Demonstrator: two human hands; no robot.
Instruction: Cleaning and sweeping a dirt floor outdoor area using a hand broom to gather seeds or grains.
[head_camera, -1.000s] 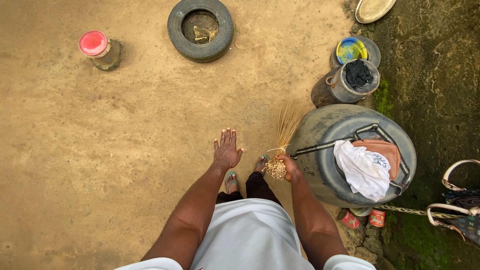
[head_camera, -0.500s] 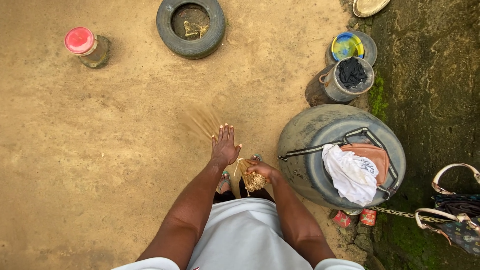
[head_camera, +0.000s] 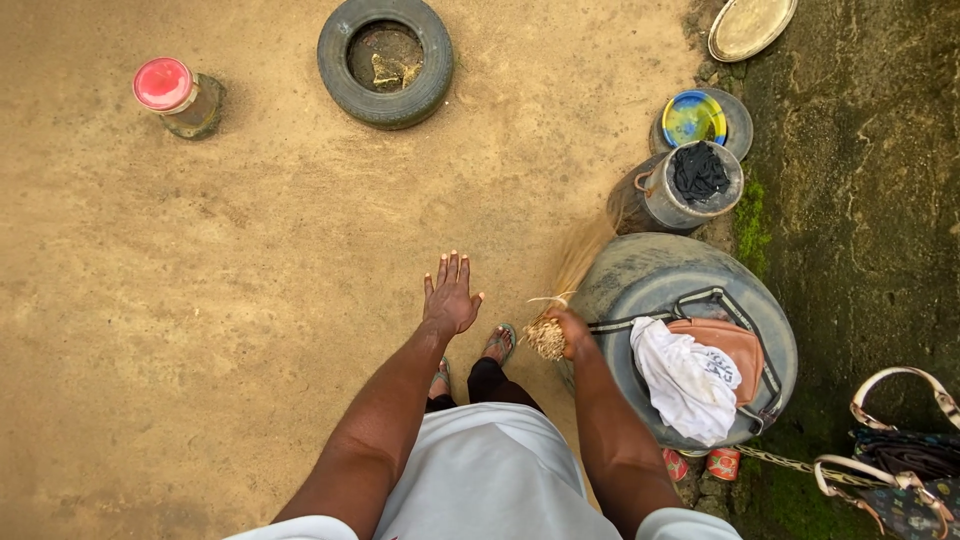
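Head view, looking straight down: the right hand (head_camera: 572, 330) is closed tight round the bound butt of a straw-coloured bundle broom of thin palm ribs (head_camera: 562, 290), its bristles fanning up and away, blurred, towards the big grey drum lying on its side (head_camera: 640, 275). The left hand (head_camera: 450, 295) hangs flat and wide open, fingers spread, holding nothing, out over the sandy ground (head_camera: 200, 280). This reads as a sweeping stroke in mid-swing, with the bristle tips just beside the drum's near edge. By my judgement the next pass calls for a low, steady drag across the bare sand in front of the sandalled feet (head_camera: 497, 345), keeping the tips off the drum.

Now the containers. Towards the far left corner of the yard stands a squat jar with a round red lid (head_camera: 165, 85). A worn black tyre (head_camera: 385, 60) lies flat at the far edge. Right of it, a grey metal pot with dark cloth inside (head_camera: 690, 185) stands beside a blue-and-yellow round plate (head_camera: 695, 117). On the drum, a white cloth (head_camera: 685, 380) lies against a tan bag (head_camera: 735, 345). Two small red tins (head_camera: 722, 463) sit at the drum's near foot; their labels are too small to tell.
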